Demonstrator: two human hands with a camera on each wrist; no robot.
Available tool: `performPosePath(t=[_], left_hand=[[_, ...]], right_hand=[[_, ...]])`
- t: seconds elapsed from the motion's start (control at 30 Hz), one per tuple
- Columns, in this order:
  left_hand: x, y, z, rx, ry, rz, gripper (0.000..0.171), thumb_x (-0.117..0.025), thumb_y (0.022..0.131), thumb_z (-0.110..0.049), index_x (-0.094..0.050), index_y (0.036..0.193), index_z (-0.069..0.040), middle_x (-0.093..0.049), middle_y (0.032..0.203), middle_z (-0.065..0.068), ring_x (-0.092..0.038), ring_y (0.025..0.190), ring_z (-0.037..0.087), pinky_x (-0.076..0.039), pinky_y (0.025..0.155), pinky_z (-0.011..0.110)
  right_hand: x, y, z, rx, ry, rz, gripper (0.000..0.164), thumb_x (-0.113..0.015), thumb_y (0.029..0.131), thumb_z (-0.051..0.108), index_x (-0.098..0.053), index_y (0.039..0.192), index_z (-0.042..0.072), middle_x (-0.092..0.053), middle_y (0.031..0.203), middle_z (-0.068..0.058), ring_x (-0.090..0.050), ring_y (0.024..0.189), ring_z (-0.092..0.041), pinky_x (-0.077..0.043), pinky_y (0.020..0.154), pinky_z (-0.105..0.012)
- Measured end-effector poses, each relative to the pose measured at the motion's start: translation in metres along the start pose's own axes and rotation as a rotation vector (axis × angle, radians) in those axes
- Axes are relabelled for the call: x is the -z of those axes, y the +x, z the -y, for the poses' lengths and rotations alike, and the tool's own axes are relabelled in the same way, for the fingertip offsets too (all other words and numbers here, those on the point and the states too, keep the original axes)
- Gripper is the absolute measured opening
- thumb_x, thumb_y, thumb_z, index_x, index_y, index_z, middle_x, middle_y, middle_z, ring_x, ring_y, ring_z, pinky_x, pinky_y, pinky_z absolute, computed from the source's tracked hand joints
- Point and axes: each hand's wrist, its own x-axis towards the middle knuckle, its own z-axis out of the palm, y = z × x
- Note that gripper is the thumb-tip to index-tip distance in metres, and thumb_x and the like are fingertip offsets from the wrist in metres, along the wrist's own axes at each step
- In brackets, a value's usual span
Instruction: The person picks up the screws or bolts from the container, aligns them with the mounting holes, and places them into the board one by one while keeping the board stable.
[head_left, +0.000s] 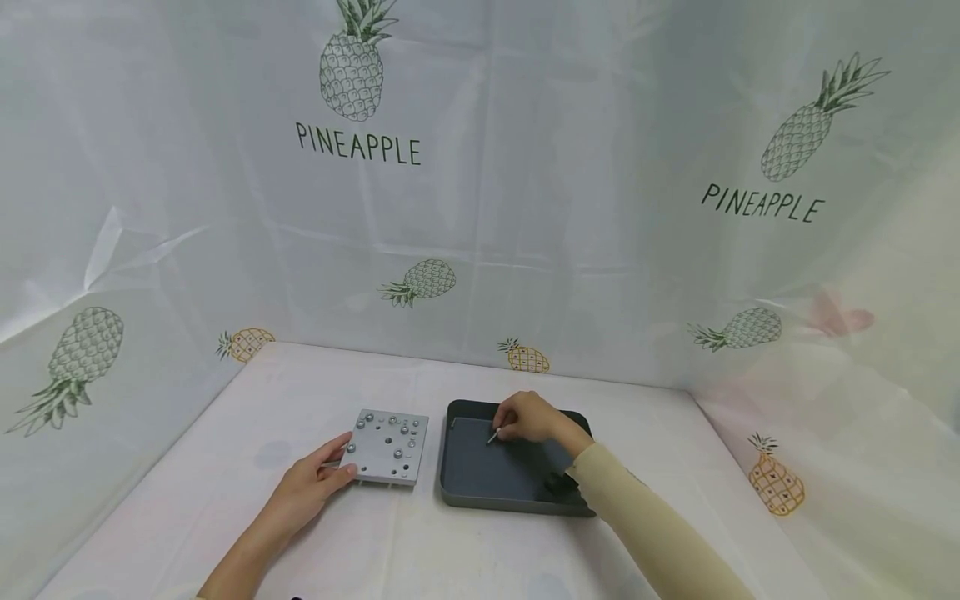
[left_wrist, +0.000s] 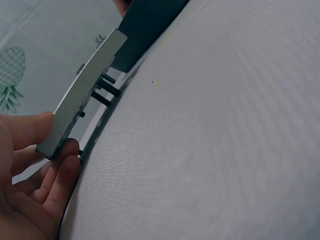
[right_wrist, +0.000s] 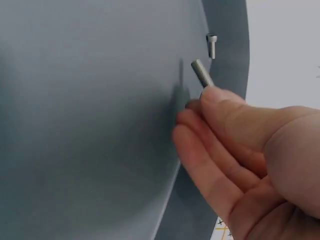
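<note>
My left hand [head_left: 303,487] grips the left edge of a square metal plate [head_left: 375,462], thumb on top and fingers beneath. Several screws sit in the plate's holes, and in the left wrist view their threaded ends [left_wrist: 101,98] stick out underneath. Over the dark grey tray [head_left: 480,497], my right hand [head_left: 528,417] pinches a metal screw [right_wrist: 202,73] between thumb and fingers; its threaded end points away from the fingertips. Another socket-head screw [right_wrist: 212,46] lies in the tray by its wall, at the far left corner in the head view.
A small black object [head_left: 558,483] lies in the tray near my right sleeve [head_left: 637,508]. The tray stands to the right of the plate on a white-covered table [head_left: 360,550]. White curtains [head_left: 525,208] printed with pineapples hang behind and at both sides.
</note>
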Motion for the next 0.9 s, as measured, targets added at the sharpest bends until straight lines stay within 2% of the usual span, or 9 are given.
performPosePath(t=[0.27, 0.53, 0.9], left_hand=[[0.000, 0.000, 0.000, 0.005, -0.005, 0.003, 0.073, -0.072, 0.102, -0.039, -0.042, 0.164, -0.013, -0.053, 0.154, 0.027, -0.067, 0.117, 0.023, -0.046, 0.112, 0.059], [0.000, -0.001, -0.002, 0.012, -0.014, 0.004, 0.073, -0.072, 0.102, -0.039, -0.042, 0.164, -0.013, -0.052, 0.155, 0.027, -0.067, 0.120, 0.025, -0.045, 0.113, 0.060], [0.000, -0.001, -0.001, 0.004, -0.018, 0.007, 0.072, -0.072, 0.103, -0.039, -0.043, 0.163, -0.013, -0.051, 0.156, 0.028, -0.067, 0.120, 0.025, -0.044, 0.113, 0.060]], right_hand=[[0.000, 0.002, -0.003, 0.047, 0.085, 0.015, 0.009, -0.080, 0.096, 0.009, -0.081, 0.105, 0.010, -0.077, 0.093, 0.008, -0.067, 0.084, -0.006, -0.057, 0.076, -0.025], [-0.001, 0.003, 0.000, 0.109, 0.164, 0.038, 0.017, -0.080, 0.097, 0.015, -0.081, 0.113, 0.010, -0.078, 0.101, 0.007, -0.069, 0.091, -0.006, -0.057, 0.082, -0.025], [0.001, 0.008, 0.024, 0.159, 0.271, 0.074, 0.019, -0.082, 0.095, 0.013, -0.081, 0.114, 0.009, -0.080, 0.106, 0.004, -0.073, 0.094, -0.010, -0.060, 0.085, -0.026]])
